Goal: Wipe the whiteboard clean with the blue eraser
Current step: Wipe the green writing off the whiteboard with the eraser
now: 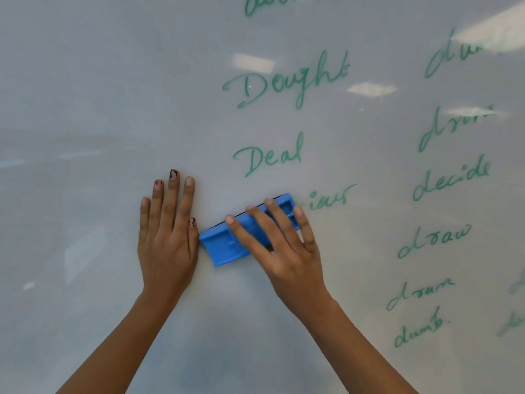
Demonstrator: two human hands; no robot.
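Long blue plastic eraser (227, 243) pressed slantwise against glossy white whiteboard (85, 109), right end covering the start of a green handwritten word (329, 196). Grasped from above by right hand (284, 251), fingers spread along its back. Left hand (167, 240) flat and unclenched on the board, thumb just beside the eraser's left end.

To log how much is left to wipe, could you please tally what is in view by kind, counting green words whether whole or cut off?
whiteboard: 1
blue eraser: 1
hands: 2 (left hand flat on the board, right hand on the eraser)
green written words, whole or partial: 12
Total: 16
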